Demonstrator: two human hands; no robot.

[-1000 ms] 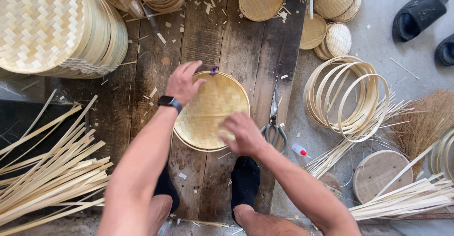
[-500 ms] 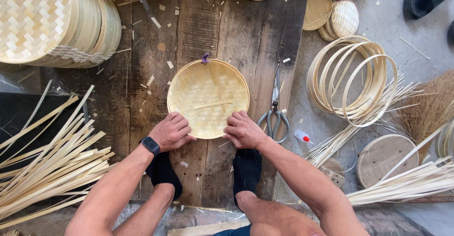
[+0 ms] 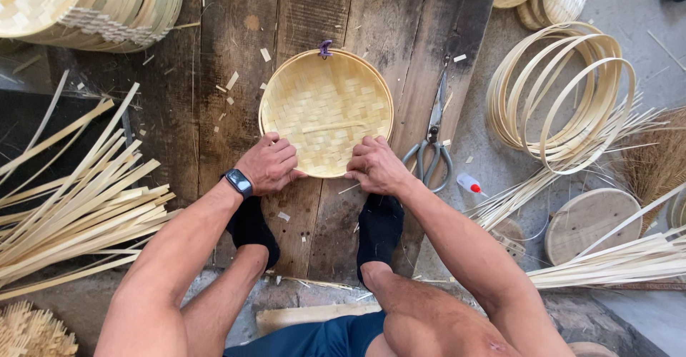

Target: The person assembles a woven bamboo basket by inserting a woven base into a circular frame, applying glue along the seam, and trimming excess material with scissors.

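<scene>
Round woven bamboo tray [image 3: 325,112] flat on the dark plank surface [image 3: 214,121], gripped at its near rim by both hands.

Round, so no long axis; small purple loop [image 3: 325,47] at the far rim pointing away. Bare planks open to the left and beyond; scissors [image 3: 431,145] just beside on the right, bamboo hoops [image 3: 564,92] farther right, loose strips [image 3: 71,192] well apart at left. Left hand [image 3: 269,164], watch [image 3: 238,182] at the wrist, curled over the near-left rim, fingers bent together; right hand [image 3: 374,165] likewise clamped on the near-right rim, knuckles up. Both forearms angled inward above two black-socked feet [image 3: 379,232].
</scene>
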